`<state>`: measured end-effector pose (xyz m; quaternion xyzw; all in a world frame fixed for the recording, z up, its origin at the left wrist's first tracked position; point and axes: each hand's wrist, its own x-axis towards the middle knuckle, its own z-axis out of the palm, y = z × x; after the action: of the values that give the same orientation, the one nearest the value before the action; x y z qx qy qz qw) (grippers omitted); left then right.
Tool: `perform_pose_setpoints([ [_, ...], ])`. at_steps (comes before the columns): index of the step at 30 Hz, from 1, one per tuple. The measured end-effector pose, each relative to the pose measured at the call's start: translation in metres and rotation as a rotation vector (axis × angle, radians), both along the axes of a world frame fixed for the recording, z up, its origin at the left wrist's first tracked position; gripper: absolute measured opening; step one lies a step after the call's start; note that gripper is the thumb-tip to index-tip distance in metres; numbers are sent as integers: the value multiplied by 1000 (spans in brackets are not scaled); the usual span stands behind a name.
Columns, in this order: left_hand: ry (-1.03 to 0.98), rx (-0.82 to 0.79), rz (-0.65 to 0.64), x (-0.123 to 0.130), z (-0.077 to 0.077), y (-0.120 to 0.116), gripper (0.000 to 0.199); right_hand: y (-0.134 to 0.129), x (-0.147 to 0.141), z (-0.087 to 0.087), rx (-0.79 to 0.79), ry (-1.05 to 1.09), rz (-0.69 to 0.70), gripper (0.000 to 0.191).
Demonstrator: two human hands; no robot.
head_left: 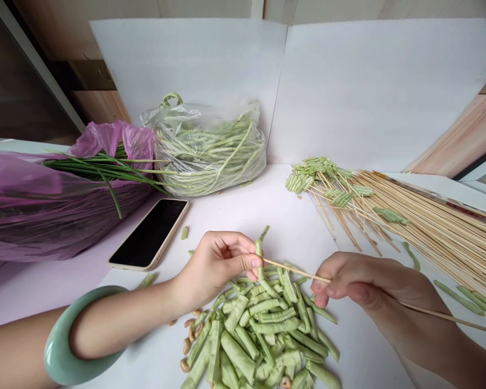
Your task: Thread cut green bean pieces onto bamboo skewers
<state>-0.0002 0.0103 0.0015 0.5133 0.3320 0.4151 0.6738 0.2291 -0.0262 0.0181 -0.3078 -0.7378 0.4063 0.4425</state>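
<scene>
My left hand (230,256), with a pale green bangle (60,346) on its forearm, pinches a short piece of green bean (259,249) upright between thumb and fingers. My right hand (348,278) is closed around a thin wooden skewer (291,269), whose far end meets the bean piece at my left fingertips. The skewer's other end runs out under my right wrist toward the right edge. Below both hands lies a heap of cut bean pieces (263,329) on the white surface, with some brown beans (186,346) at its left side.
Behind my left hand lies a phone (149,233). A purple bag (65,210) with green stalks is at the left, and a clear bag of long beans (210,151) at the back. Many skewers (437,227) lie at the right, some with threaded bean pieces (318,172).
</scene>
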Motion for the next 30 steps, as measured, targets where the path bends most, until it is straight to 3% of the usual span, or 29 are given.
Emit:
perform_pose_setpoints([
  [13,-31,4,-28,0,1,-1,11,-3,0,-1,-40,41,67,19],
  [24,28,-14,-117,2,1,-11,7,-4,-4,-14,-33,-43,167,18],
  [30,24,53,-65,3,1,-12,7,-4,-4,-10,-36,-34,93,17],
])
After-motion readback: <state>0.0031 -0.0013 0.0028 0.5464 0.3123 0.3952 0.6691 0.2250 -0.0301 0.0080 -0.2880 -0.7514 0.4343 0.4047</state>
